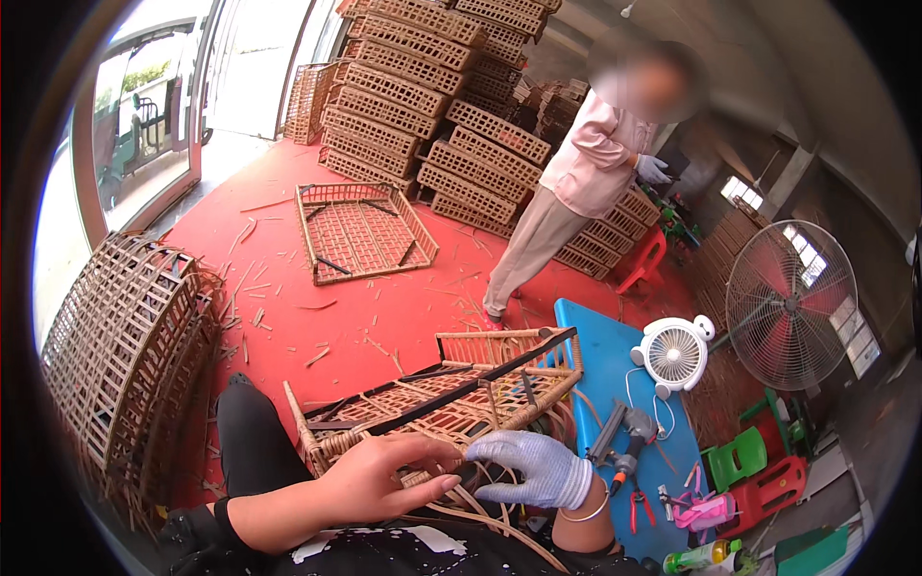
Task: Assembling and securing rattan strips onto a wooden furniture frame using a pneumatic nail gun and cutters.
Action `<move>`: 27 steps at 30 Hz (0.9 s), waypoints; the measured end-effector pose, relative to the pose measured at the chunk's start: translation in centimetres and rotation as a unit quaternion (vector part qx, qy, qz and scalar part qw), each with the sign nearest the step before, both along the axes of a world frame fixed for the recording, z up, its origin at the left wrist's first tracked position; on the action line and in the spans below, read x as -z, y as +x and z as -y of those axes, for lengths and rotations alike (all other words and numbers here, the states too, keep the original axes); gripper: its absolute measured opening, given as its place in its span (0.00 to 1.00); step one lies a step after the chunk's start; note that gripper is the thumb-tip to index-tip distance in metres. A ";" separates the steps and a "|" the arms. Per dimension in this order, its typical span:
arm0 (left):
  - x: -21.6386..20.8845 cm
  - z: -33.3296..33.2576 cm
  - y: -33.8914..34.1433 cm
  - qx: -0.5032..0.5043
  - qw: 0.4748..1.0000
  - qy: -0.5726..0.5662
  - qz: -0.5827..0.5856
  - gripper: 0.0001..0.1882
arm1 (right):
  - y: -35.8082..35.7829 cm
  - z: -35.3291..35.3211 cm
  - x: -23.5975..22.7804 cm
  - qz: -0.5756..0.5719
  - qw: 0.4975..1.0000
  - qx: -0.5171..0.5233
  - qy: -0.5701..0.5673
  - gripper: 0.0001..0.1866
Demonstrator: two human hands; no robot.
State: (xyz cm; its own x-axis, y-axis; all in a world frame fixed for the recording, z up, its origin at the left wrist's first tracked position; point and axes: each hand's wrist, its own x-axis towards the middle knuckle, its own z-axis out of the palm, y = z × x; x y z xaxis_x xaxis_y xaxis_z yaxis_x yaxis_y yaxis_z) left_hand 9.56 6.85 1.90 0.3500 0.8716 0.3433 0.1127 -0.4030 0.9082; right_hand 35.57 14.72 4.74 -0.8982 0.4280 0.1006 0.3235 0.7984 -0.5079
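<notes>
A woven rattan tray (451, 394) with a dark frame lies tilted across my lap, one end resting on a blue table (600, 360). My bare left hand (384, 475) lies on its near rim, fingers stretched toward the right. My right hand (533, 466), in a grey knit glove, grips the loose rattan strands (480, 499) at the tray's near edge. The two hands almost touch.
Tools, pliers and a small white fan (672, 353) lie on the blue table. A standing person (576, 182) in pink is beside tall stacks of woven trays (432, 96). One tray (360, 230) lies on the red floor; curved baskets (125, 355) lean at left. A big floor fan (789, 305) stands right.
</notes>
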 end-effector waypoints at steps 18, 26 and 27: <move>1.3 -0.9 -0.4 -0.076 0.974 0.143 -0.158 0.18 | -1.3 0.2 -1.4 0.018 1.000 0.015 0.008 0.26; -0.3 -4.7 -2.4 -0.309 0.848 0.278 -0.328 0.38 | -2.8 -1.9 -4.7 -0.261 0.922 0.137 0.251 0.34; -1.1 -5.1 -2.7 -0.308 0.848 0.275 -0.333 0.38 | -3.4 -2.9 -4.5 -0.265 0.922 0.138 0.246 0.34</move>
State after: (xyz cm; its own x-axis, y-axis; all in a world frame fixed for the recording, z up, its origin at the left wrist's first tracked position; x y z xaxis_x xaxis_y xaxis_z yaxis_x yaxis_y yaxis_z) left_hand 6.90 11.91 2.98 0.1623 0.7318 0.6619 0.8695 -0.4232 0.2547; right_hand 32.17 17.63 9.28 -0.5313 0.4177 0.7371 0.3588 0.8991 -0.2508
